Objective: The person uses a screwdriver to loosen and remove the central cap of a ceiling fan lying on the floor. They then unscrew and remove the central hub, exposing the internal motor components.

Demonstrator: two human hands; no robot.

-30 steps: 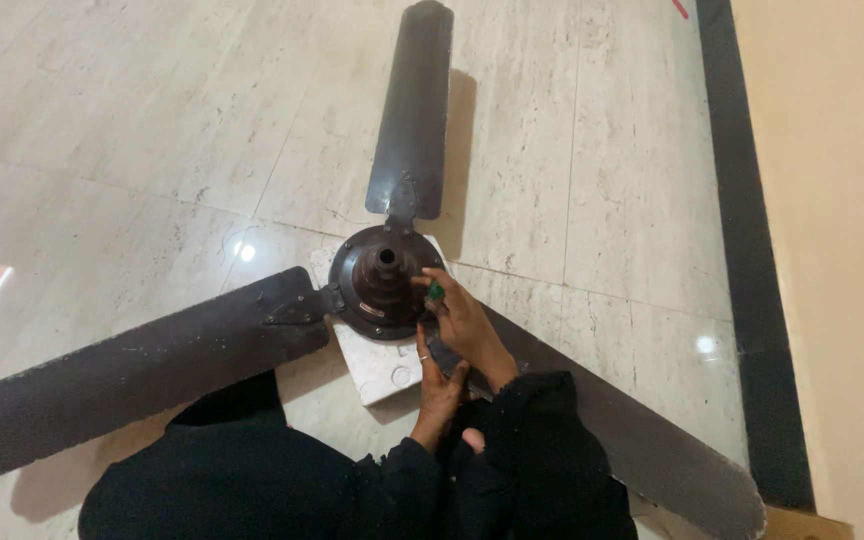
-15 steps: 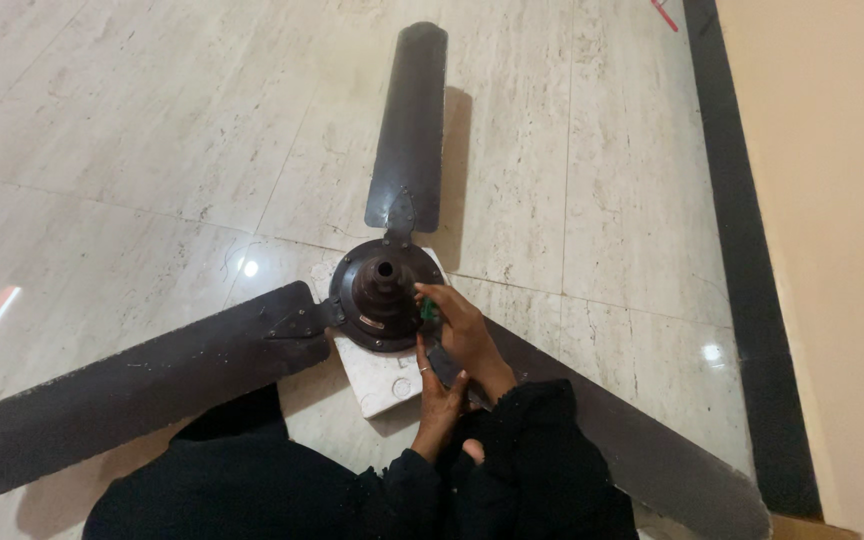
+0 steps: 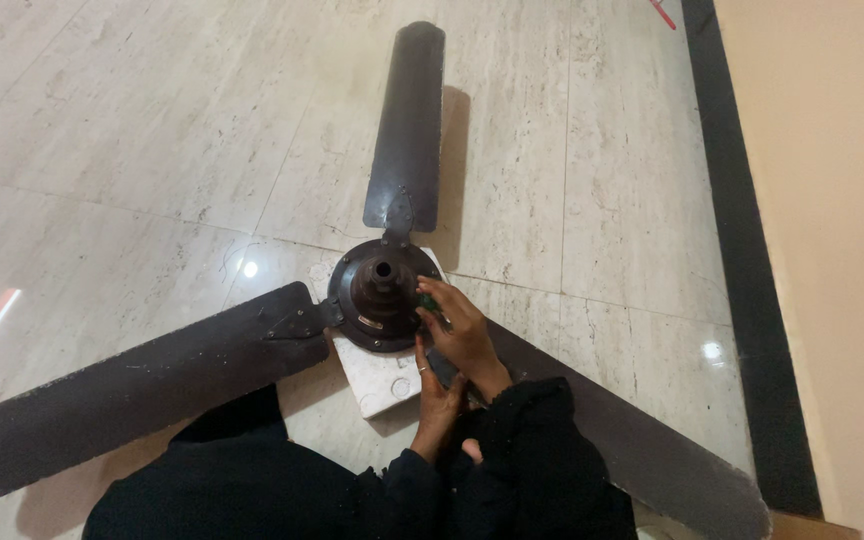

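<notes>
hands at dark ceiling fan hub (image 3: 380,290): right hand (image 3: 462,333) gripping a green tool, left hand (image 3: 436,395) grip unclear.

Soft, dim indoor light falls from above me. Small glare spots gleam on the polished floor (image 3: 592,180), and a pink streak at left. The fan blade (image 3: 407,130) casts a shadow rightward. Edges look slightly stretched.

small pale label (image 3: 370,321) on dark fan hub (image 3: 377,295), lettering unreadable

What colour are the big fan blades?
The fan blades are dark brown, clearest in the head view.
</notes>
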